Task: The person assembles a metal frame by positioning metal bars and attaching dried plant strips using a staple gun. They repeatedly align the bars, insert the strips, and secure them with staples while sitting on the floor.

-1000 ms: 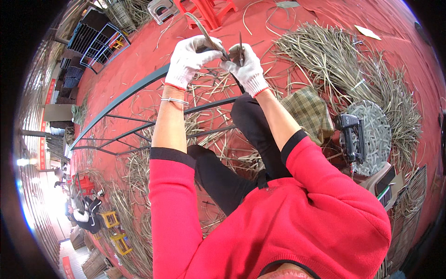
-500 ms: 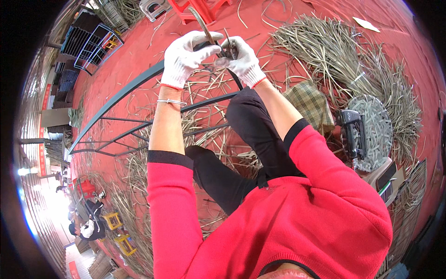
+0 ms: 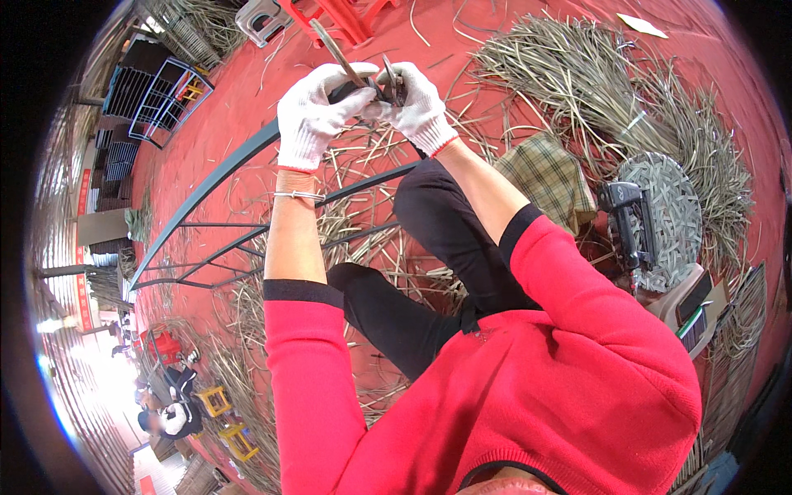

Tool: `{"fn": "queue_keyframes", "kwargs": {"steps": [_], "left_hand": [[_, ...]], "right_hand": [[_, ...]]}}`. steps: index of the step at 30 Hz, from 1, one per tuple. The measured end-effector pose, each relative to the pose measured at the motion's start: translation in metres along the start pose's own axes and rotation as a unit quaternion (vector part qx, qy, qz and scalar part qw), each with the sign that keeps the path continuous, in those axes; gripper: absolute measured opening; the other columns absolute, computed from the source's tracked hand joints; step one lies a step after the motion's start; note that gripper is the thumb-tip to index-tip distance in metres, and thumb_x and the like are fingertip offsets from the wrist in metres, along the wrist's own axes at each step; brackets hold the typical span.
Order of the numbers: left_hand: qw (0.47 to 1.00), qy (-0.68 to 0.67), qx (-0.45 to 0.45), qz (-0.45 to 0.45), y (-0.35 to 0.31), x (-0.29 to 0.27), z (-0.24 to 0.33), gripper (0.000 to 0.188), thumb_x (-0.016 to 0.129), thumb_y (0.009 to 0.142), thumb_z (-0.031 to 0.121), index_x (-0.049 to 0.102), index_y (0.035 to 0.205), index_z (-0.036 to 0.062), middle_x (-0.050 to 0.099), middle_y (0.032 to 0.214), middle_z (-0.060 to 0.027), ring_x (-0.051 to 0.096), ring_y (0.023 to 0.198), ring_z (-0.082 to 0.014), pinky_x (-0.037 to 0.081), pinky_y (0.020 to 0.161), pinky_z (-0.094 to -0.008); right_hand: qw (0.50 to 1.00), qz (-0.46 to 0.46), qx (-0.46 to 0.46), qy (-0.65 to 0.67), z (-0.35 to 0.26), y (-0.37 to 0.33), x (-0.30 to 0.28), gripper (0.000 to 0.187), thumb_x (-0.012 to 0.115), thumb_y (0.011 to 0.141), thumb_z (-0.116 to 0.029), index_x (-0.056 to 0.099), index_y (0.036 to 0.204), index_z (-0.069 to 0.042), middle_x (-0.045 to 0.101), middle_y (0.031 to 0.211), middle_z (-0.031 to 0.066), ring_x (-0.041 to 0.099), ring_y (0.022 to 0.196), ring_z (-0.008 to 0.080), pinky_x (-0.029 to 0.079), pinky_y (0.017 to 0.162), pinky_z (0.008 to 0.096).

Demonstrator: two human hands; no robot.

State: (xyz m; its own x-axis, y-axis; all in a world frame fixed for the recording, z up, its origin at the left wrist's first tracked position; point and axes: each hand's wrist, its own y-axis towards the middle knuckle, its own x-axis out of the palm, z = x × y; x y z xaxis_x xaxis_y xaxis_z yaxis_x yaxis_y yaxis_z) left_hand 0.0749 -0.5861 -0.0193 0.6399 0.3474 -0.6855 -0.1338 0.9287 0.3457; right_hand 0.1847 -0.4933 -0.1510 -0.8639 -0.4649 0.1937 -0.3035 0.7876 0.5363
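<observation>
My white-gloved left hand (image 3: 313, 122) is closed around the upper end of a dark metal frame (image 3: 206, 186), pinching a flat greyish-brown strip (image 3: 332, 49) against it. The strip's free length sticks up past the thumb. Close beside it, my right hand (image 3: 422, 109), gloved too, has its fingers closed on a short upright strip end (image 3: 388, 69). Whether both pieces belong to one strip is hidden between the hands. From there the curved frame runs down to the left, with thin crossbars under my left forearm.
Bundled strips (image 3: 569, 82) lie on the red floor to the right. Near my right side are a plaid cloth (image 3: 544, 177), a round woven seat (image 3: 660, 206) with a black tool (image 3: 624, 219) on it. A red stool (image 3: 351, 18) stands ahead; a person (image 3: 173, 417) is at far left.
Both hands sit slightly further left in view and closer together. The short strip end by my right hand now leans a little more to the left. Both hands keep their hold.
</observation>
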Motion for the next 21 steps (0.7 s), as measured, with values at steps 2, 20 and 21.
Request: {"fn": "queue_keyframes", "kwargs": {"steps": [2,20,21], "left_hand": [[1.000,-0.027,-0.007,0.003,0.003,0.001,-0.005,0.027,0.080,0.084,0.016,0.076,0.110,0.0134,0.078,0.096,-0.0008,0.070,0.083,-0.0069,0.056,0.077,-0.0232],[1.000,-0.022,0.021,0.001,0.012,0.008,-0.012,0.029,0.073,0.088,0.000,0.073,0.117,0.0032,0.075,0.101,-0.0050,0.070,0.087,-0.0090,0.055,0.076,-0.0215],[1.000,-0.025,0.019,0.000,0.012,0.007,-0.012,0.029,0.072,0.088,-0.002,0.072,0.117,0.0022,0.074,0.101,-0.0055,0.070,0.087,-0.0092,0.055,0.076,-0.0213]], "right_hand": [[0.999,0.007,0.032,-0.032,0.001,-0.004,-0.008,0.058,0.097,0.066,-0.024,0.058,0.106,-0.008,0.061,0.082,0.0011,0.056,0.073,0.0110,0.052,0.070,0.0295],[0.691,-0.142,0.289,-0.647,0.038,-0.250,-0.319,0.065,0.081,0.077,-0.042,0.058,0.129,-0.011,0.062,0.122,0.0161,0.059,0.115,0.0368,0.048,0.099,0.0445],[0.731,-0.128,0.254,-0.620,0.025,-0.250,-0.322,0.066,0.081,0.078,-0.035,0.055,0.134,-0.013,0.061,0.125,0.0156,0.057,0.117,0.0362,0.046,0.102,0.0435]]}}
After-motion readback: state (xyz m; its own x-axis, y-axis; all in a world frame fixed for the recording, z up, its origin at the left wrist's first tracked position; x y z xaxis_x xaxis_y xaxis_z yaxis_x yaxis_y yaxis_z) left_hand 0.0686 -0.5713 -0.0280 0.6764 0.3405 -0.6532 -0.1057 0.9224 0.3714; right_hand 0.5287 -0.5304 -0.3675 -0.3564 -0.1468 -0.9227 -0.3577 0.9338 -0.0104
